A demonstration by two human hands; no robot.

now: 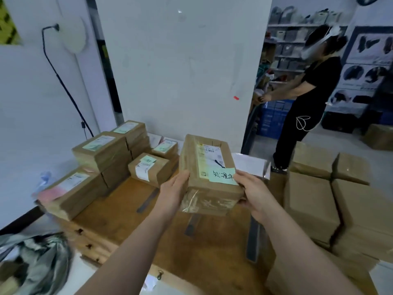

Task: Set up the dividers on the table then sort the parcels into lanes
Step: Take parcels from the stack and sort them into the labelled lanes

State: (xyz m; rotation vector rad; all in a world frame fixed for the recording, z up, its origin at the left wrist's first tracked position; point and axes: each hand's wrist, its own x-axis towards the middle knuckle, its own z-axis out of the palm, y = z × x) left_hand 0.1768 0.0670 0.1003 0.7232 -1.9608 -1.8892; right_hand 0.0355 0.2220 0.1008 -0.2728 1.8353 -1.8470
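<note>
parcel (209, 177) held up over the table (119, 211), clamped between both hands | left hand (173, 193) wrapped on its left side | right hand (253, 195) gripped on its right edge by the green note (222, 176) | dividers (253, 239) laid flat on the table below it
</note>
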